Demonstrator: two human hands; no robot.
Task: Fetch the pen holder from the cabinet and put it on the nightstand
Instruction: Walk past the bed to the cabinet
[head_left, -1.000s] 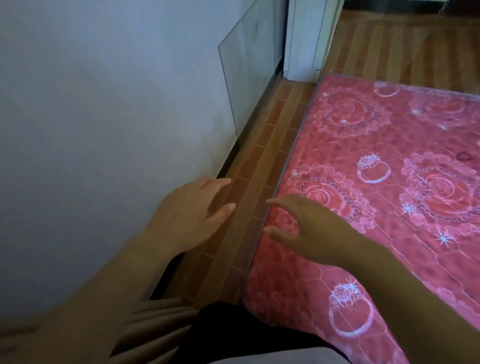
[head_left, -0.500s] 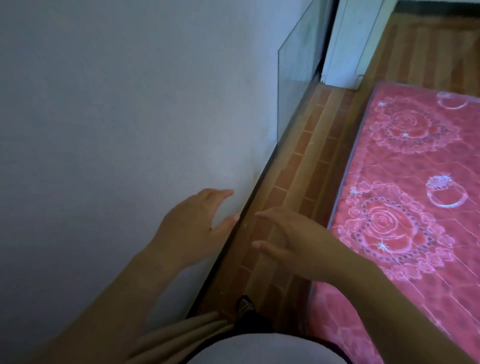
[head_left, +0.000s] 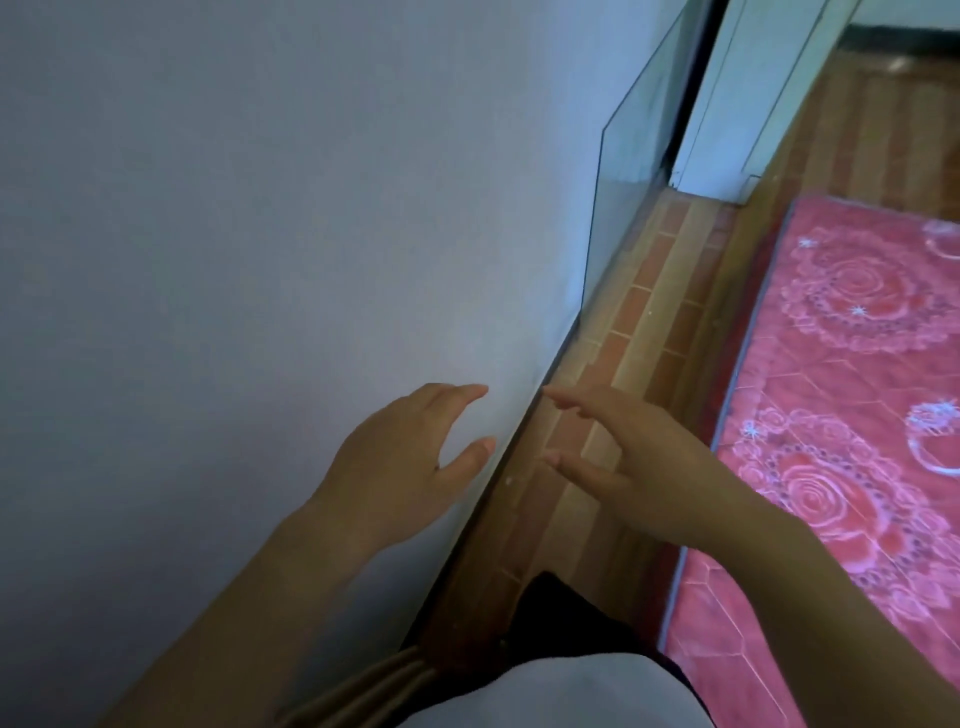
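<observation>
Both bare forearms reach out from the near edge, roughly side by side; the left hand (head_left: 400, 457) hangs in front of the pale wall (head_left: 260, 234) on the left, its back to the camera, fingers straight and close together and pointing far and slightly right, thumb spread away beneath them; it grasps nothing, and whether it touches the wall cannot be told; the right hand (head_left: 639, 467) is held just right of it over the strip of wood-patterned floor (head_left: 649, 312), fingers loosely extended and fanned toward the foot of the wall, thumb apart below them, likewise holding nothing; the two hands are near each other but apart, the wall's lower edge running between their fingertips; the pen holder cannot be seen anywhere in this view, and neither hand has it; farther off, a glass pane (head_left: 634, 156) stands upright along the wall, with a white panel (head_left: 743, 104) just beyond it; a red rose-patterned mat (head_left: 857, 415) covers the right side, its edge running alongside the floor strip; at the near edge lie folds of beige cloth (head_left: 374, 686) beside a white garment (head_left: 571, 691).
</observation>
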